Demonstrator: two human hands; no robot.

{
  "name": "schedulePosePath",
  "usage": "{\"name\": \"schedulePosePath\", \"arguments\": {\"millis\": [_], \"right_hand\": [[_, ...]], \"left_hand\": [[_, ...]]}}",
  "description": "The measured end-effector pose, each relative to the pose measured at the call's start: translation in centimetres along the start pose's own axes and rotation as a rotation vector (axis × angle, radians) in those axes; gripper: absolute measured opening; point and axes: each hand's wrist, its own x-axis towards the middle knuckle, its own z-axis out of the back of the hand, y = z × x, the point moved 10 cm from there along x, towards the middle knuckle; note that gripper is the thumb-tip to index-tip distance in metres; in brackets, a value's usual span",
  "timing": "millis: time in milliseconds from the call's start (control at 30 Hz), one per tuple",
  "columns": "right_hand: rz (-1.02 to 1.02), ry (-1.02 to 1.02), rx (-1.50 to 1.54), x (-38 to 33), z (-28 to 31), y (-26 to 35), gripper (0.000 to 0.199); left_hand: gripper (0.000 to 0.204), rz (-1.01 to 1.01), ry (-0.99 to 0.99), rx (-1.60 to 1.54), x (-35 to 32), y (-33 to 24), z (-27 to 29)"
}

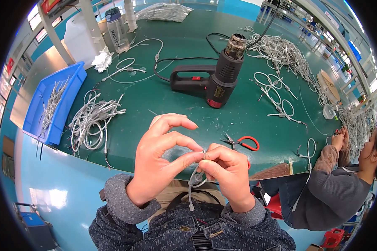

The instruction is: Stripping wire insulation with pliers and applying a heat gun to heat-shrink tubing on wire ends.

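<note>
A short grey cable [194, 180] with a moulded grey plug hangs between my hands at the table's near edge. Thumb and one finger of my left hand [157, 157] pinch its upper end, the index finger curled up and apart. Beside it, my right hand [227, 165] grips the same cable just below the tip with thumb and fingers. The very tip is mostly hidden by my fingertips. Just beyond my right hand lie red-handled scissors [243, 143], their blades apart. A black heat gun [222, 79] stands nozzle up farther back.
A cable bundle [96, 119] and a blue tray [77, 81] with more cables are at left. A bottle [117, 31] stands behind. Loose cables [276, 92] and a large heap [285, 52] spread at right. A co-worker [339, 188] sits at right, hands on cables.
</note>
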Motion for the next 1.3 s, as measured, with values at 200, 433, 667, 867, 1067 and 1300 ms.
{"name": "schedulePosePath", "arguments": {"millis": [200,433,667,867,1067,1300], "right_hand": [[-0.062,0.082,0.042,-0.2,-0.3,-0.5,0.006],[-0.294,0.134,0.22,-1.0,-1.1,-1.6,0.006],[-0.436,0.222,0.408,-1.9,-2.5,-2.6,0.012],[-0.487,0.231,0.43,-2.2,-2.9,-3.1,0.012],[-0.474,0.171,0.482,-2.5,-2.8,-3.7,0.013],[-0.437,0.139,0.499,-2.5,-2.6,-3.6,0.013]], "left_hand": [[0.018,-0.03,0.063,0.045,0.3,-0.5,0.0],[0.021,-0.163,0.117,0.042,0.0,-1.0,0.1],[0.022,-0.346,0.168,0.101,-0.1,-3.3,0.0],[0.024,-0.441,0.232,0.312,-0.4,-4.6,-0.3],[0.023,-0.473,0.164,0.412,-1.6,-5.1,-0.4],[0.02,-0.42,0.051,0.303,-2.1,-4.1,-0.2]]}}
